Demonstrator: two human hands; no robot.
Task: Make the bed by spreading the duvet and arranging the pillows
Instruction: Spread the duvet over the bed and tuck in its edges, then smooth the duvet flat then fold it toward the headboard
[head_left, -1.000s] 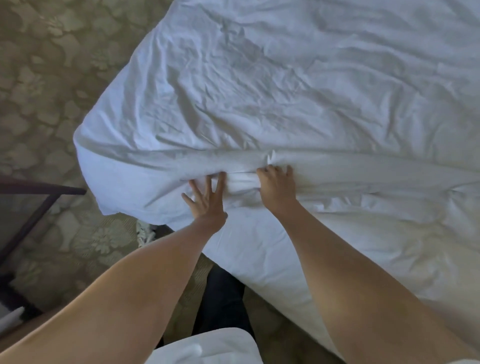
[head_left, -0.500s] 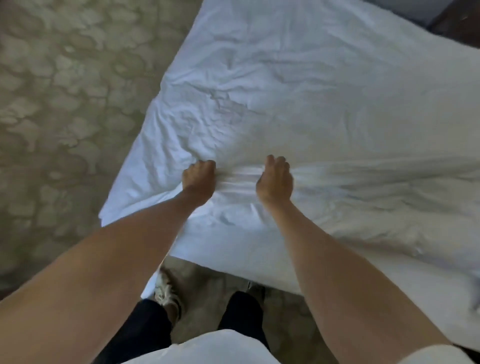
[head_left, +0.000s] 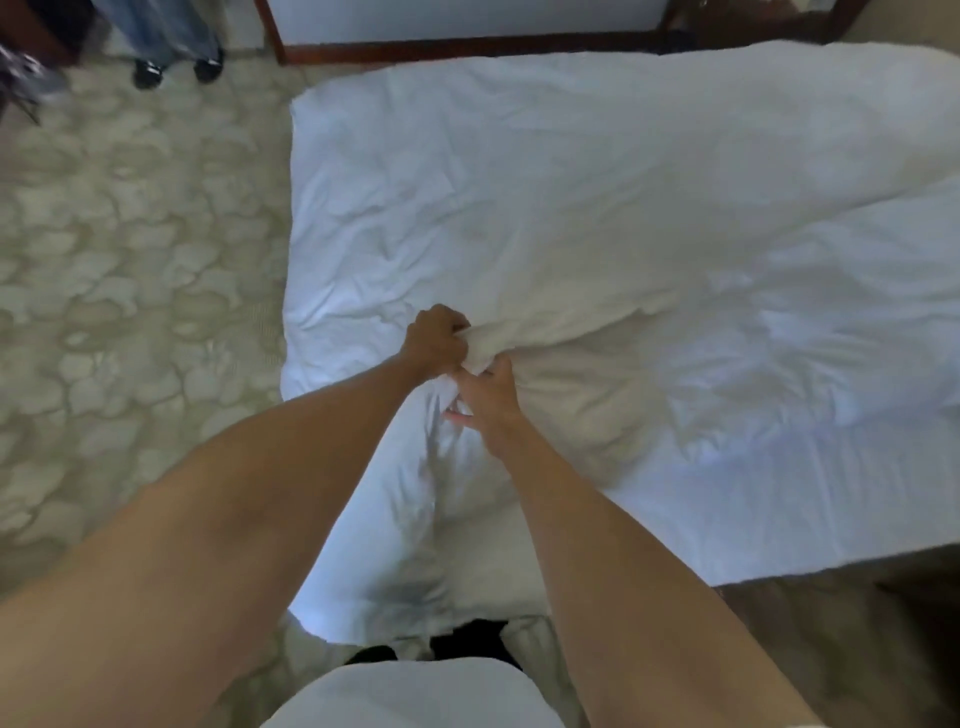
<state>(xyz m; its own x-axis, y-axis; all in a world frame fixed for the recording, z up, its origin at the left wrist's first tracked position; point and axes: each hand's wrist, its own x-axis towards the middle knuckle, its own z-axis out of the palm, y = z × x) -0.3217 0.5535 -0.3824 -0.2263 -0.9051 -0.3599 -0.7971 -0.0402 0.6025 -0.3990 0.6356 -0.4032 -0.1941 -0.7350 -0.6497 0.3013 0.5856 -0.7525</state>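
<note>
A: Head view, change noted: left hand and right hand, apart half a second ago, now meet, both clenched round one gathered ridge of duvet.

B: Meaning?

A: Likely a pull to spread it. Duvet: white, creased, lying beyond both hands across the bed, corner hanging below them.

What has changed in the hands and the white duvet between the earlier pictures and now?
The left hand, open a second ago, now has its grip on a bunched fold of the wrinkled white duvet. The right hand came closer and grips the same bunch. The duvet remains spread over the bed.
</note>
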